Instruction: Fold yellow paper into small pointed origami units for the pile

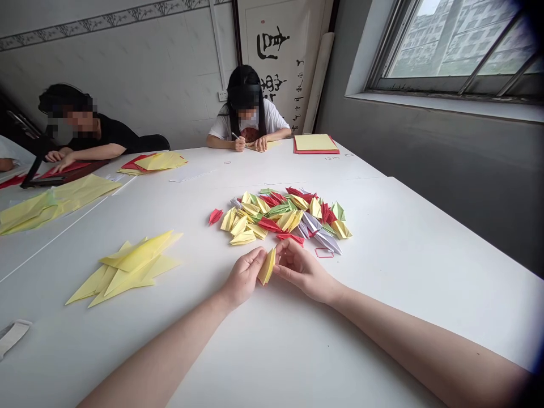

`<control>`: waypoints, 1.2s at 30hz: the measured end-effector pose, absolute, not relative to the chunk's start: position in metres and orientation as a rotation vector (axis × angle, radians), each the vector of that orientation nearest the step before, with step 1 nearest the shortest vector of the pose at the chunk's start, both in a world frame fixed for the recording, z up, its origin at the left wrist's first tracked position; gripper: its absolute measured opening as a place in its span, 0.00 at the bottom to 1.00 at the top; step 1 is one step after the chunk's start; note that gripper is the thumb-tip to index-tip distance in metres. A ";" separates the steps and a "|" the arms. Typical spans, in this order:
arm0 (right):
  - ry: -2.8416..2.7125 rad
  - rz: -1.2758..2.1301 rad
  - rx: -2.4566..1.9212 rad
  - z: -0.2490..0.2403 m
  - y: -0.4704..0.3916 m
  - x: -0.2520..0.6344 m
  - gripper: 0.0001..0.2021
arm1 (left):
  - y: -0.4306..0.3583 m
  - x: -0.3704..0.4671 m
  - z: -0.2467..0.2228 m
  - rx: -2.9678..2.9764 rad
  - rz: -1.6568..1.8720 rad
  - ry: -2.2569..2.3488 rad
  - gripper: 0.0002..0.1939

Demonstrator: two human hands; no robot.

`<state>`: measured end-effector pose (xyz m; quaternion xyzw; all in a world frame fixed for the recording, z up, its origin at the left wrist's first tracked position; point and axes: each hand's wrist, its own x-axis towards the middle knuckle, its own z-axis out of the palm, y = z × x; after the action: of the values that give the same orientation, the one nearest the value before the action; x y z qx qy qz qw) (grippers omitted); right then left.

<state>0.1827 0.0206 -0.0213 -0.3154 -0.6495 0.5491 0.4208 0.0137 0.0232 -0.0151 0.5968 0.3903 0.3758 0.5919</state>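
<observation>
My left hand pinches a small yellow folded paper piece between thumb and fingers, a little above the white table. From the other side, the curled thumb and fingers of my right hand meet the same piece at its right edge. A trace of red shows along its lower edge. Just beyond my hands lies a loose pile of folded paper pieces in yellow, red, green and pale purple. One red folded piece rests apart at the pile's left.
Partly folded yellow sheets lie to my left, with more yellow paper beyond. Across the white table, a person writes beside a yellow and red paper stack. Another person leans over red paper at far left.
</observation>
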 end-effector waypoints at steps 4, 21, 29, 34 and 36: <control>-1.672 1.095 -0.846 -0.023 0.019 0.184 0.11 | 0.022 0.013 -0.016 1.390 0.839 0.899 0.21; -1.735 1.065 -0.829 -0.020 0.017 0.183 0.06 | 0.024 0.010 -0.013 1.472 0.776 0.847 0.22; -1.886 0.568 -0.870 -0.019 0.017 0.185 0.05 | 0.023 0.011 -0.016 1.507 0.820 0.921 0.21; -1.910 0.558 -0.925 -0.019 0.017 0.186 0.02 | 0.022 0.012 -0.017 1.484 0.850 0.962 0.19; -1.914 0.608 -0.923 -0.019 0.017 0.186 0.02 | 0.023 0.012 -0.018 1.477 0.852 0.956 0.19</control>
<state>0.1856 0.0165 -0.0189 -0.3733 -0.7737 0.2459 0.4489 0.0122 0.0227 -0.0177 0.6264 0.4054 0.3614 0.5591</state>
